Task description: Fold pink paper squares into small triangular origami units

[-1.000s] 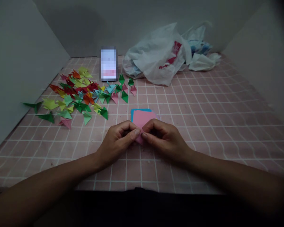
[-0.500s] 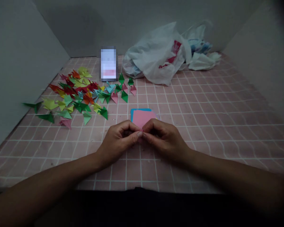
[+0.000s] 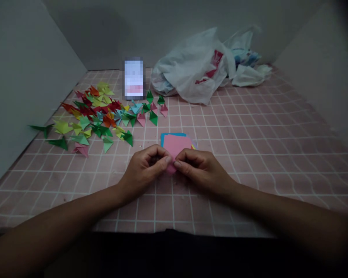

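A small piece of pink paper is pinched between my two hands, low over the front middle of the table. My left hand grips its left side between thumb and curled forefinger. On the other side, my right hand holds it with thumb and forefinger. Most of the piece is hidden by my fingers, so its folds do not show. Just beyond my fingertips lies a stack of square paper sheets, pink on top, with blue and yellow edges peeking out.
Many folded paper cranes in several colours are spread over the left of the table. A lit phone stands behind them. At the back lie a white plastic bag and crumpled tissue. A pink checked cloth covers the table.
My thumbs have moved slightly apart, and more of the pink piece shows between and below my fingertips. The view has shifted very slightly; other things stay where they were.
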`<state>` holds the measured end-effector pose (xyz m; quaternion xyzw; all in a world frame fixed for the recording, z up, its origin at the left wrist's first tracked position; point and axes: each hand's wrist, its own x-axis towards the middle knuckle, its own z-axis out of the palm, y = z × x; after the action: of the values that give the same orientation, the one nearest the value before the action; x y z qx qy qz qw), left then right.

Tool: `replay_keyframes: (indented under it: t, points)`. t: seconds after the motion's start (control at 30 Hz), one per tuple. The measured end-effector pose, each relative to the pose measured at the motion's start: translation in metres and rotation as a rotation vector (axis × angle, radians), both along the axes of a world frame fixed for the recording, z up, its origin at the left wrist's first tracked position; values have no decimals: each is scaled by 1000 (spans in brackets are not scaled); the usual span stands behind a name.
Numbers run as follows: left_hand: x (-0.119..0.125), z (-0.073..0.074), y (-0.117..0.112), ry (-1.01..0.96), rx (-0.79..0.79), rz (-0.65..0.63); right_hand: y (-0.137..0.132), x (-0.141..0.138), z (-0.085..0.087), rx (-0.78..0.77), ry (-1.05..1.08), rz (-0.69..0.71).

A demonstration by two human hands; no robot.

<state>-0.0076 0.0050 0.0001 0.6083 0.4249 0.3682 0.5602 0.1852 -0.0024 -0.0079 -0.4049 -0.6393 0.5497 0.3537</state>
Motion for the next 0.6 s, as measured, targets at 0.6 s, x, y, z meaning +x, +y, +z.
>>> replay_keyframes:
  t: [0.6]
  points:
    - [1,2,1,177,83,-45,1,1,2,123,-13,-61]
